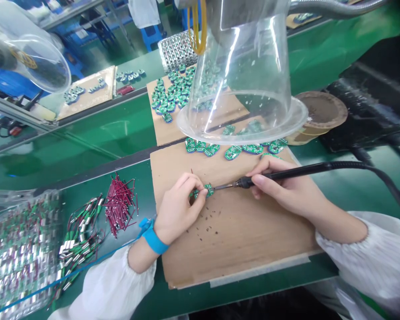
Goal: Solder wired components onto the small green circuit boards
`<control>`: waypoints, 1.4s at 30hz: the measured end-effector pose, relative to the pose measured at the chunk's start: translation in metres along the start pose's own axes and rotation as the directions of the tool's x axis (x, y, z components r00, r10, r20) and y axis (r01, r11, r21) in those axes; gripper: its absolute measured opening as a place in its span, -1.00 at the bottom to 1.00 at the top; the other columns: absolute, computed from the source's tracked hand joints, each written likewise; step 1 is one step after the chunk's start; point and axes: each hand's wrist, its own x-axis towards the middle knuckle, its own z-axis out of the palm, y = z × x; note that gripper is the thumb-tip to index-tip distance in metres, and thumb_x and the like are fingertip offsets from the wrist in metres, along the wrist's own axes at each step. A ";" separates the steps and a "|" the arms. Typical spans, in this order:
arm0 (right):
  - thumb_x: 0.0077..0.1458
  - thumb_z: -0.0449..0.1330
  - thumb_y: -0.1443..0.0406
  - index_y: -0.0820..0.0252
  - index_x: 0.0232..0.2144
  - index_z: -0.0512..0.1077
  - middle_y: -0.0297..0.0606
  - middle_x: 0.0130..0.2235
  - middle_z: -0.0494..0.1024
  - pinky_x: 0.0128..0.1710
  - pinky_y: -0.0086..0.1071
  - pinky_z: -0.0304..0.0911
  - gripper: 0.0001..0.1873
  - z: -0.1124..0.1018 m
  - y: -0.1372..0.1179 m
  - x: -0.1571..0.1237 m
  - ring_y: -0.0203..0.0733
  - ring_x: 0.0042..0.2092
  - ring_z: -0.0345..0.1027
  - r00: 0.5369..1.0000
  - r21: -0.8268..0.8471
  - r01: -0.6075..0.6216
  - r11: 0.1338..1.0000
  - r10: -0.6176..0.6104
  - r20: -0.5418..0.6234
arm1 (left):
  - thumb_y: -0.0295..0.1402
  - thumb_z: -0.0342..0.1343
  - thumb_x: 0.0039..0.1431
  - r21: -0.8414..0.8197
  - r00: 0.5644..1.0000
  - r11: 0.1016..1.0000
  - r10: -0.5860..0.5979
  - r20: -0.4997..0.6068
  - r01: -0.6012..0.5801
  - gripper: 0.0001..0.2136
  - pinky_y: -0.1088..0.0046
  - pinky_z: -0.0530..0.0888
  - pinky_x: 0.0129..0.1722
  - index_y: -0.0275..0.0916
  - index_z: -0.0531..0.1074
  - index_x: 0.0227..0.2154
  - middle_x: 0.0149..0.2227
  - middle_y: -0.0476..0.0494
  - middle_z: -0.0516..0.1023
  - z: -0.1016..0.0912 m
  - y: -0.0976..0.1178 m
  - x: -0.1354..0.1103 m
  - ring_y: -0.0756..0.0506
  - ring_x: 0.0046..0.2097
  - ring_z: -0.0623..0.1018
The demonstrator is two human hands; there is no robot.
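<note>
My left hand (183,200), with a blue strap on its wrist, pinches a small green circuit board (209,190) over the cardboard sheet (240,240). Part of the board is hidden by my fingers. My right hand (283,189) grips a soldering iron (273,176) by its black handle. The iron's metal tip points left and reaches the board's right edge; whether it touches cannot be made out. A thin dark red wire end sticks up just behind my left fingers. Dark specks lie scattered on the cardboard in front of the board.
A clear fume hood (243,106) hangs low beyond my hands. Several circuit boards (233,152) lie under it, more on a farther cardboard. To the left are red wires (118,204), wired metal parts (82,240) and a plastic tray (23,253). A round container (320,115) stands right.
</note>
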 end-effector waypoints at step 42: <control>0.37 0.18 0.07 0.06 -0.36 0.38 -0.39 -0.55 0.48 -0.38 -0.26 0.21 -0.72 0.000 -0.003 -0.001 -0.22 -0.49 0.35 0.991 0.032 0.046 0.998 -0.042 -0.130 | -0.40 0.09 0.35 -0.001 1.000 1.000 0.009 0.019 -0.009 -0.95 0.40 0.37 -0.26 -0.17 0.38 -0.28 -0.20 -0.03 0.46 -0.003 -0.003 0.004 -0.03 -0.26 0.45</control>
